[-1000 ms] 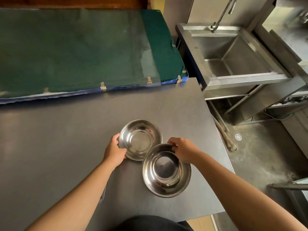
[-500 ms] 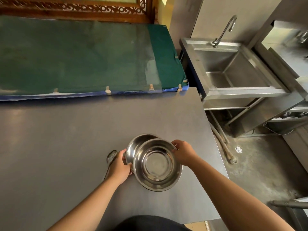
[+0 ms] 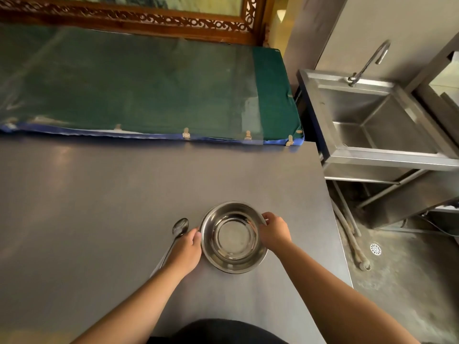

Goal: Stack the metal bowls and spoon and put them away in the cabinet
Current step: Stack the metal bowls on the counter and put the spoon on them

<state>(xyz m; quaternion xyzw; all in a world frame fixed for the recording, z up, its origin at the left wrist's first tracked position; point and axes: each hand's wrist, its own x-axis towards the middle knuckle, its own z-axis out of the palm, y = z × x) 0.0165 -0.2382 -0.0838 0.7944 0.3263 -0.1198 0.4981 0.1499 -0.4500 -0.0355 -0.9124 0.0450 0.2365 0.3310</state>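
Two metal bowls [image 3: 233, 238] sit nested one inside the other on the grey table [image 3: 124, 194], near its front right. My left hand [image 3: 185, 252] grips the stack's left rim and my right hand [image 3: 274, 232] grips its right rim. A metal spoon [image 3: 179, 227] lies on the table just left of the bowls, its handle running under my left hand toward me. The lower bowl is almost fully hidden by the upper one.
A green cloth-covered slab [image 3: 139, 90] borders the table's far edge. A steel sink [image 3: 377, 122] with a tap stands to the right, across a gap. The table's right edge [image 3: 332, 219] drops to a concrete floor with a drain [image 3: 375, 249].
The right bowl was lifted over the left one and set down into it, so both now sit nested. The spoon, hidden before, now shows beside my left hand.
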